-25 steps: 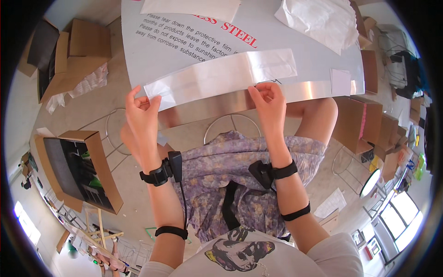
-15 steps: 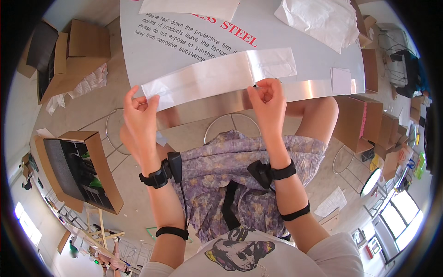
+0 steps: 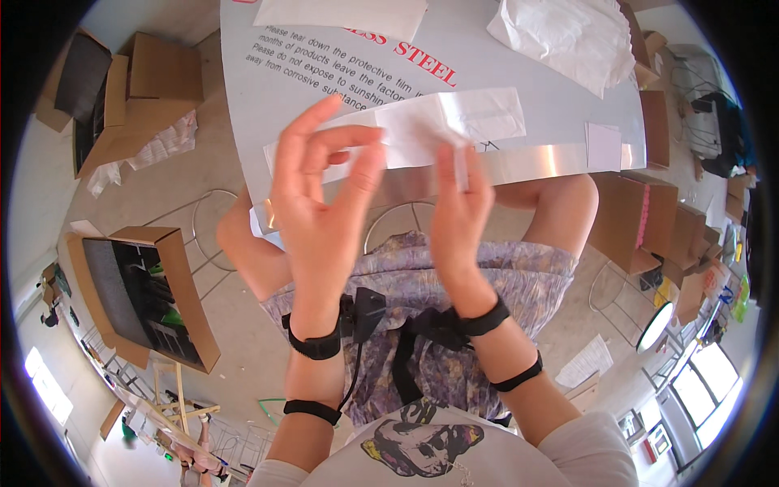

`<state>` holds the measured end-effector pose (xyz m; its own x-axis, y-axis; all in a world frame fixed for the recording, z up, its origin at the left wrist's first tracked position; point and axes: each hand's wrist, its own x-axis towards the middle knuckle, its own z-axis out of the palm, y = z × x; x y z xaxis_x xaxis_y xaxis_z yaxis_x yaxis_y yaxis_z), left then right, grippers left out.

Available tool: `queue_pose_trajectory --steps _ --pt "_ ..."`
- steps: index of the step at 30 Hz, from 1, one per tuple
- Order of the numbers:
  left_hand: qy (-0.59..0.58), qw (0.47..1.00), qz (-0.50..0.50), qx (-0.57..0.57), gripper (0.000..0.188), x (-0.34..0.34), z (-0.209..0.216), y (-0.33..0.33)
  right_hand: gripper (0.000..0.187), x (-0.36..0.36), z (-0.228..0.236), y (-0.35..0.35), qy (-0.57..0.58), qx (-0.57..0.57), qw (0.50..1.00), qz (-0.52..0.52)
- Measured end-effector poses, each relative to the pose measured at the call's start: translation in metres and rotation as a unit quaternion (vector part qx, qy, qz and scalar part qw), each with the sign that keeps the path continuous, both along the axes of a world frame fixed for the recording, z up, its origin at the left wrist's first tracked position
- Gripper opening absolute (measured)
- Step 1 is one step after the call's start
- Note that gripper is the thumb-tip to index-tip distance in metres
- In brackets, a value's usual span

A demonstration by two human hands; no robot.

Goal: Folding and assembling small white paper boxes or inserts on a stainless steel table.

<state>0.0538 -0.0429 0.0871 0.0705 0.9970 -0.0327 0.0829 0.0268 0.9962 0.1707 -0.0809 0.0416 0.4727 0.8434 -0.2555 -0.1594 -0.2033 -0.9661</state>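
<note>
A long flat sleeve of white, translucent plastic lies near the front edge of the grey film-covered table. My right hand is at its near edge, thumb and fingers closed on a pale fold of the plastic; motion blurs the fingertips. Over the sleeve's left part is my left hand, fingers spread and curved, thumb apart from the index finger, with nothing visible between them. That hand covers part of the sleeve. Each wrist wears a black strap with a black device.
Crumpled white packaging and a white sheet lie at the table's far side. A small white card is near the right front edge. Open cardboard boxes stand on the floor to the left, more boxes to the right.
My left hand has let go of the sleeve's left end and moved right and nearer to my right hand. The right hand has shifted slightly down while staying at the sleeve's edge.
</note>
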Motion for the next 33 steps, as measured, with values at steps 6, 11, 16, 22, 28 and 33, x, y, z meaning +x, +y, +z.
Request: queue_pose_trajectory --steps 6,11,16,22,28,33 --pt "0.292 0.952 0.054 0.072 0.028 -0.026 -0.045 -0.008 0.032 0.077 -0.024 0.01 0.214 0.119 0.96 -0.135" --pt "0.365 0.917 -0.064 0.145 0.032 -0.009 -0.075 -0.024 0.038 0.12 -0.024 0.018 0.249 0.102 0.959 -0.091" --pt "0.406 0.887 -0.158 0.15 0.038 0.006 -0.078 -0.025 0.037 0.142 -0.029 0.027 0.239 0.116 0.962 -0.057" --pt "0.432 0.868 -0.176 0.168 0.041 0.01 -0.082 -0.022 0.035 0.161 -0.036 0.036 0.23 0.113 0.963 -0.085" --pt "0.445 0.862 -0.179 0.164 0.04 0.017 -0.082 -0.021 0.035 0.171 -0.047 0.034 0.237 0.104 0.963 -0.08" --pt "0.451 0.859 -0.176 0.168 0.039 0.023 -0.084 -0.02 0.035 0.171 -0.044 0.034 0.242 0.088 0.962 -0.086"
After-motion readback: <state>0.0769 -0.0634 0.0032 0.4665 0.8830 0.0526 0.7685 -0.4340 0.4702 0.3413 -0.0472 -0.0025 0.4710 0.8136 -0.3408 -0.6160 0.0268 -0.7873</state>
